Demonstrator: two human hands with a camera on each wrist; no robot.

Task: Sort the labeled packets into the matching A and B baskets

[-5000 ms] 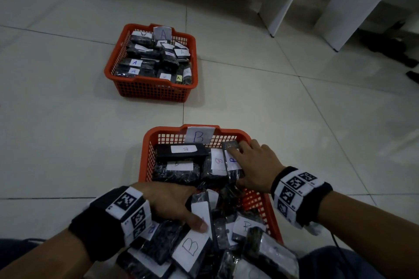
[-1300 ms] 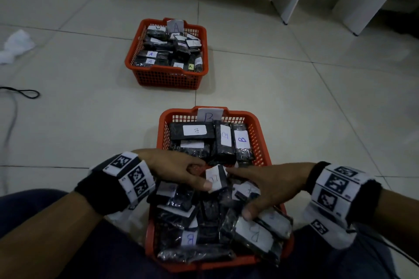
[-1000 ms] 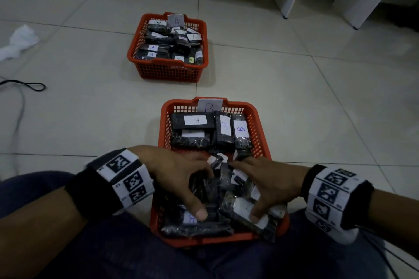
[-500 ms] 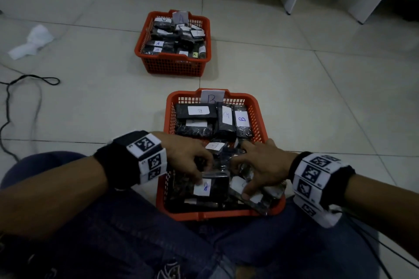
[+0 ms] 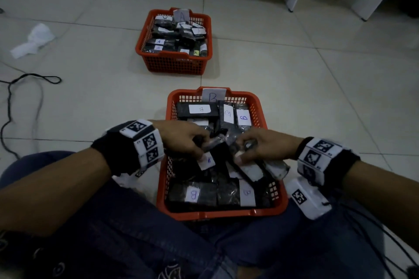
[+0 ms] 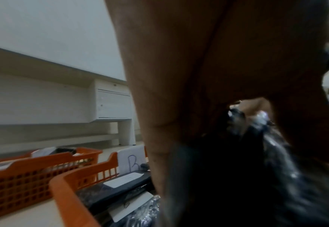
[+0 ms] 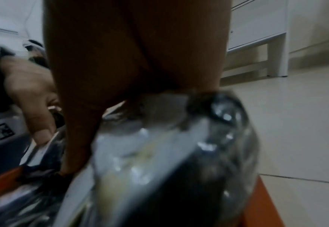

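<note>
Digging into the near basket (image 5: 166, 174) with both hands, and it sits right between the person's knees at six o'clock, a card marked B (image 5: 213, 95) standing on its far rim. Left hand (image 5: 183, 139) comes in from nine o'clock, fingers curled down around a dark packet (image 5: 205, 161) whose small white label peeks out under the thumb; the letter on it is too small to read. Right hand (image 5: 260, 147) comes in from three o'clock, fingers curled too, thumb pressing a shiny wrapped packet (image 5: 275, 167) that lies over the basket's right rim. The right wrist view is filled with that glossy wrap (image 7: 179, 153), blurred, under the palm. Along the far wall of the basket, three packets lie flat with B labels (image 5: 243, 117) facing up; two more B labels show on the near row. Up at twelve o'clock, well apart on the tiled floor, stands the second red basket (image 5: 174, 63), full of dark packets with A labels and an A card on its back rim. Crumpled white paper (image 5: 34, 39) and a black cord (image 5: 27, 79) lie out at ten o'clock.
</note>
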